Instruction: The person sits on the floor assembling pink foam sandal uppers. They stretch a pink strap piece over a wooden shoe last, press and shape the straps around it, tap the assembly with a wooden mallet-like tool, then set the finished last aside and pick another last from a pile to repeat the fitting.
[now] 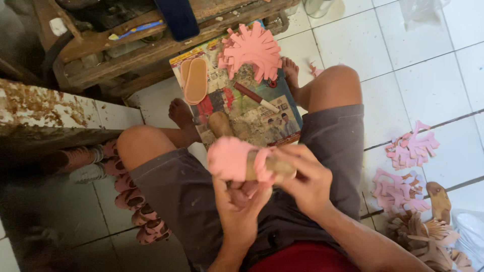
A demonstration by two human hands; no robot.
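I sit with my knees apart and hold a pink shoe upper (231, 158) stretched over a wooden shoe form (275, 166) above my lap. My left hand (241, 199) cups the form from below, fingers closed on it. My right hand (305, 176) grips the form's heel end from the right, thumb on top. Just beyond my hands, a second wooden form (220, 123) lies on a printed board (252, 118) on the floor.
On the board lie a fan of pink cut pieces (250, 50), tan insoles (194, 80) and a red-handled knife (256, 98). More pink pieces (411, 148) and brown pieces (428, 234) lie at right. Pink sandals (133, 199) line up at left beside a rusty bench (45, 111).
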